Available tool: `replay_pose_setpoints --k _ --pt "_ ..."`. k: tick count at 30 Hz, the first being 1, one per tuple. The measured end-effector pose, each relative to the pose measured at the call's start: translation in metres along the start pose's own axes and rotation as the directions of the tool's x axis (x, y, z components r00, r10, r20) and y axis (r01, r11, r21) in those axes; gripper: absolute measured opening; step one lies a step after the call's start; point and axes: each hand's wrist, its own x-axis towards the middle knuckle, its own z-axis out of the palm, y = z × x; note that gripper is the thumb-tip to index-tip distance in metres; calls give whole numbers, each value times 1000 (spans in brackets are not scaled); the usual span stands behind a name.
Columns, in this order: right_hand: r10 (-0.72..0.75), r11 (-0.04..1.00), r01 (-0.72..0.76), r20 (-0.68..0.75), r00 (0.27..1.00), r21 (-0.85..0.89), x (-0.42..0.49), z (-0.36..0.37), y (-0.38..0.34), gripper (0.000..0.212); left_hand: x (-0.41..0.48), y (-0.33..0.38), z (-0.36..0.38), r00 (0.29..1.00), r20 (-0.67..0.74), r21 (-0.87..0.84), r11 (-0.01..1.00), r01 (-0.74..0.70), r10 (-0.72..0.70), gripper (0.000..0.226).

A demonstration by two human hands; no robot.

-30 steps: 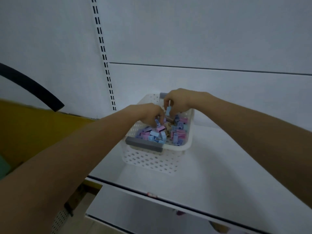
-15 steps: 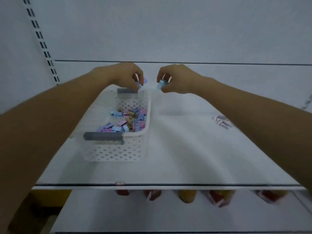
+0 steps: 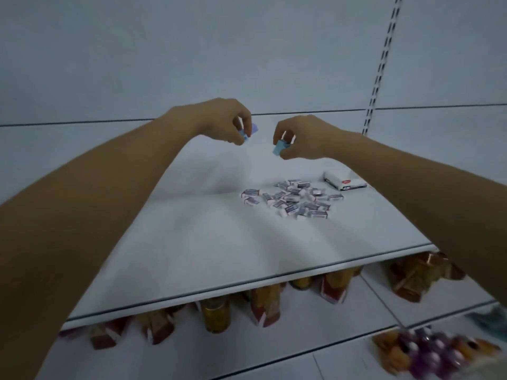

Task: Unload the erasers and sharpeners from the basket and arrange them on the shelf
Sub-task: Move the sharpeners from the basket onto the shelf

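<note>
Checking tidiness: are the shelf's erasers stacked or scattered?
Scattered: the erasers lie in a loose pile on the shelf.

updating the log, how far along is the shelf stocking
Done: a loose pile of erasers lies on the shelf beside a white box. In hand: the left hand and right hand each pinch small blue pieces above the shelf. Left: setting those down and tidying the pile; the basket is out of view.
</note>
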Motion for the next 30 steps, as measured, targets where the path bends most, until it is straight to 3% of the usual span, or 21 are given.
replay_pose_setpoints --k 10,15,26,30 --pt "141 990 -139 64 988 -39 -95 -37 176 27 82 160 58 995 5 -72 993 -99 99 21" --pt "229 972 -232 76 970 28 -120 -50 245 18 125 219 83 985 21 -89 982 -168 170 21" --pt "368 930 -368 7 930 13 -117 -48 355 22 233 274 131 941 68 -136 937 -321 333 22" --pt "408 912 -409 53 912 30 -114 -32 387 20 264 279 164 919 171 -190 927 -324 356 18"
